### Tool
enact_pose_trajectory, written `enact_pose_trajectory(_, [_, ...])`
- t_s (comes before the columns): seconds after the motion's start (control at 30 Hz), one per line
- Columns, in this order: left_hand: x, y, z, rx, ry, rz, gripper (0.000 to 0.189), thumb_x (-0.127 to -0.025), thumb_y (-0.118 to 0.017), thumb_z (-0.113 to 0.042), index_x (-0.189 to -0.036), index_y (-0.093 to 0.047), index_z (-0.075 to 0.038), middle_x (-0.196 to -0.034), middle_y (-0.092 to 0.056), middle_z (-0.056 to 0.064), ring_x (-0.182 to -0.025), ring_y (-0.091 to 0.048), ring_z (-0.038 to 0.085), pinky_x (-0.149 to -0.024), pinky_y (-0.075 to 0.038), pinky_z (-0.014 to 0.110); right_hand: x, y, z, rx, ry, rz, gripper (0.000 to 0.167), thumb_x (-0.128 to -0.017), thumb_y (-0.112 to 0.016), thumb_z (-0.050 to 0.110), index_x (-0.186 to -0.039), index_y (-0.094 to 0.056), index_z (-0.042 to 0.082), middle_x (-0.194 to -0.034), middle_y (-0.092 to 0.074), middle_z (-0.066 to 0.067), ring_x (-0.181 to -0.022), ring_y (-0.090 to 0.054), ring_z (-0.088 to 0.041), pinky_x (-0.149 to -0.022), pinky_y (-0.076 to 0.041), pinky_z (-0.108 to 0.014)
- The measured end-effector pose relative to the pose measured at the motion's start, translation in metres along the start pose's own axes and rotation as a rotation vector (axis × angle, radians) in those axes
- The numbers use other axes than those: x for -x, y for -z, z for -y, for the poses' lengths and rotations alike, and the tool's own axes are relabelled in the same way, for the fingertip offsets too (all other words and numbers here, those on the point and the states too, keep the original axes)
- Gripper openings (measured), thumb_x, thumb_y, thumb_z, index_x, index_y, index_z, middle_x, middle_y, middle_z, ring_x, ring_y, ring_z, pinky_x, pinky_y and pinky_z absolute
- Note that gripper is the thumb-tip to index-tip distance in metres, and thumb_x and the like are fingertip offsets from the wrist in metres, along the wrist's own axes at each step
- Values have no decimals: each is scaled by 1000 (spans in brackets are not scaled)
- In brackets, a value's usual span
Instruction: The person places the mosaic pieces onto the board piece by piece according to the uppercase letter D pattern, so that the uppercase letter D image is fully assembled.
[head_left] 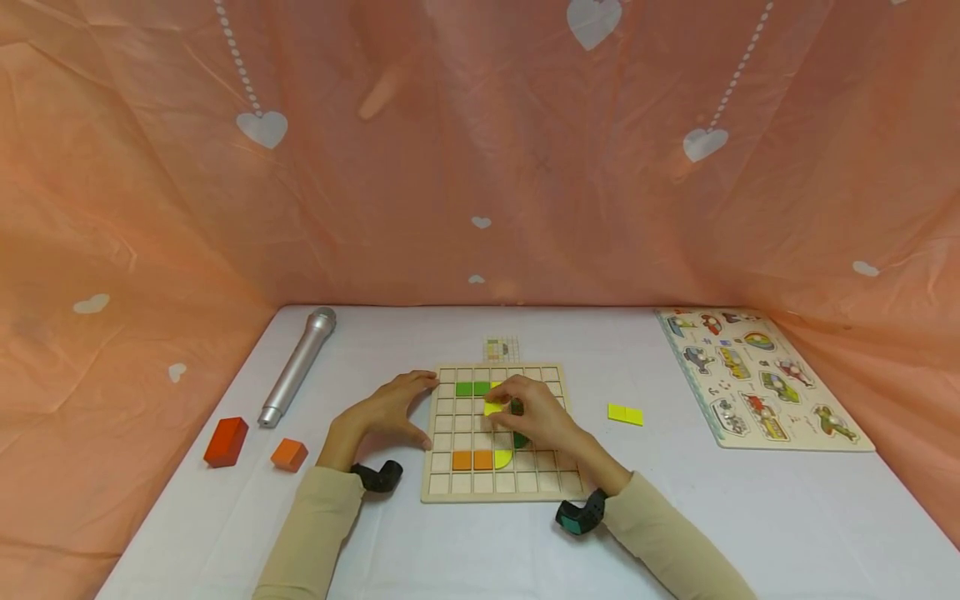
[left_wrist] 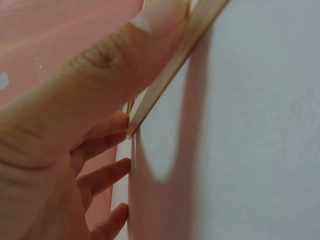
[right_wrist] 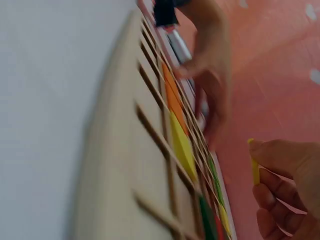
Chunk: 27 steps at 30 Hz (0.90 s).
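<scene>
A wooden grid board (head_left: 442,492) lies on the white table. My left hand (head_left: 386,412) is at its left edge, thumb and fingers spread apart; in the left wrist view the thumb (left_wrist: 107,60) touches the board's edge. Above the grid my right hand (head_left: 540,412) pinches a small yellow tile (head_left: 492,408), seen edge-on between thumb and fingers in the right wrist view. On the board sit green tiles (head_left: 473,389), orange tiles (head_left: 472,460), a rounded yellow tile (head_left: 502,459) and dark green tiles (head_left: 520,439), partly hidden by the right hand.
A small pattern card (head_left: 501,348) lies behind the board. Two yellow tiles (head_left: 626,415) lie to its right, a picture puzzle board (head_left: 765,379) farther right. At left are a silver microphone (head_left: 298,367), a red block (head_left: 226,442) and an orange block (head_left: 288,455).
</scene>
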<state>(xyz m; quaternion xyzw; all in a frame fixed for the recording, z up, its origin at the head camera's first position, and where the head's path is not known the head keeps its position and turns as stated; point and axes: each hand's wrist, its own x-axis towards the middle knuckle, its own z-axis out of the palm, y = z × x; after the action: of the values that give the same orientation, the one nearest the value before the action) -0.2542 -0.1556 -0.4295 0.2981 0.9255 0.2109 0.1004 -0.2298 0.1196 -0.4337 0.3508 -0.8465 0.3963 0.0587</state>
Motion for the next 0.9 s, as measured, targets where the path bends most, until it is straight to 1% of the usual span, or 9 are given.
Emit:
enact_pose_trajectory(0.1, [0,0,1,6,4,0,97,-61,-85,-39,-138,-41,-1,-145,-35,15,-134,-29,35,-108,-27,51,-3,-13,6,-48,3,60,24,-80,-73,12,-102,-68,5,-100,-64,-3,-87,-60,-16,-72,-53,-25])
enact_pose_trajectory(0.17, [0,0,1,11,11,1,97,-61,-85,-39,-138,-40,-2,-145,-34,14,-134,-29,34,-108,-27,51,-3,-22,8,-63,-6,89,23,-80,-73,13,-101,-68,7,-100,-64,-1,-85,-59,-12,-72,-52,-23])
enact_pose_trajectory(0.27, [0,0,1,17,21,4,98,-61,-85,-40,-139,-40,-3,-146,-34,14,-134,-29,34,-108,-27,52,-4,-32,10,-28,9,118,20,-80,-74,17,-98,-69,10,-97,-65,3,-82,-57,-8,-72,-49,-21])
enact_pose_trajectory(0.37, [0,-1,1,17,23,6,98,-61,-85,-41,-139,-40,-3,-146,-34,14,-134,-29,34,-108,-27,52,-5,-38,10,14,52,121,17,-80,-74,20,-94,-70,11,-93,-65,3,-82,-56,-7,-73,-48,-19])
enact_pose_trajectory(0.47, [-1,-1,2,16,23,6,99,-61,-85,-41,-139,-39,-3,-146,-34,14,-135,-29,34,-108,-27,52,-5,-41,10,25,78,116,14,-79,-75,20,-89,-71,11,-90,-66,2,-85,-57,-7,-76,-48,-19])
enact_pose_trajectory(0.63, [-1,-1,2,19,25,8,100,-60,-85,-41,-140,-39,-3,-146,-33,13,-135,-28,34,-108,-27,51,-5,-40,9,41,88,123,12,-80,-74,23,-86,-72,12,-90,-65,4,-88,-57,-8,-80,-48,-22])
enact_pose_trajectory(0.73, [-1,-1,2,20,24,9,99,-60,-85,-41,-140,-39,-3,-146,-33,13,-135,-28,34,-108,-27,51,-5,-38,7,72,97,142,11,-82,-72,24,-88,-74,15,-93,-62,6,-92,-54,-8,-85,-45,-25])
enact_pose_trajectory(0.9, [0,0,1,14,22,6,98,-60,-85,-41,-139,-40,-3,-146,-34,13,-135,-29,34,-108,-27,52,-4,-33,7,98,108,179,10,-84,-69,19,-92,-75,16,-95,-62,8,-96,-51,-9,-90,-41,-29])
